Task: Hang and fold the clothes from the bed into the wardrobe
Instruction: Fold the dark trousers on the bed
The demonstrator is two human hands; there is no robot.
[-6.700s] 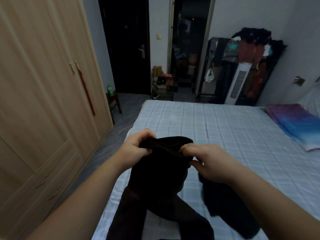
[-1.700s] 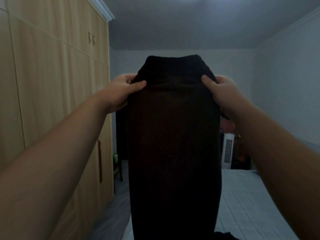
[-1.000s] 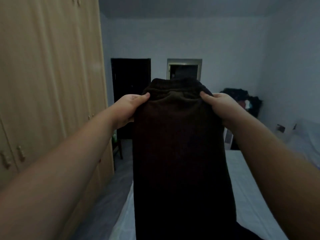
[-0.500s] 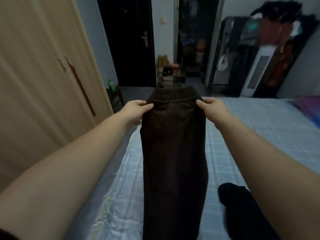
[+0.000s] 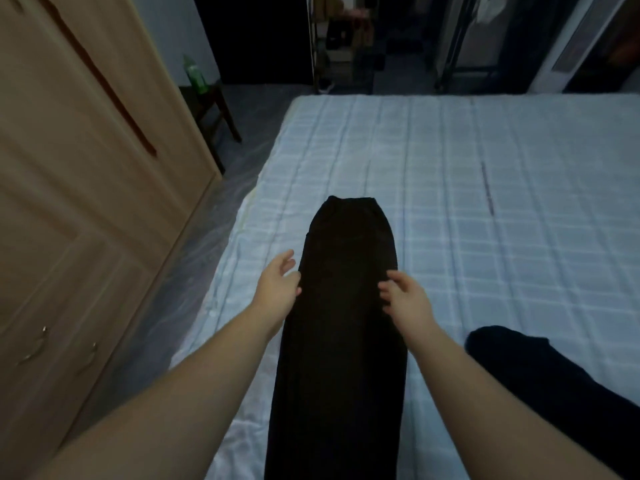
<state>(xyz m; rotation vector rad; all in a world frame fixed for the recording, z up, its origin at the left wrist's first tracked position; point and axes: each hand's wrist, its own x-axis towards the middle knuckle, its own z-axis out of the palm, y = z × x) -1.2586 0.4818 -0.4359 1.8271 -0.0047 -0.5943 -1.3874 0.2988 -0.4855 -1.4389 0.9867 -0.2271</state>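
The trousers (image 5: 341, 306) are dark, matt cloth, and the bed (image 5: 485, 202) wears pale checked, quilted fabric. The wardrobe (image 5: 69, 202) is light matt wood-grain with small metal handles (image 5: 34, 348). The bottle (image 5: 194, 76) looks like green plastic.

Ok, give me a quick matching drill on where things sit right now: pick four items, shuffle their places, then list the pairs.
Things:
1. dark trousers
2. green bottle
3. wardrobe
4. black garment

Places:
A. on the small stool by the wall
B. near right part of the bed
C. flat lengthwise between both hands
D. along the left side

Pairs: 1-C, 2-A, 3-D, 4-B
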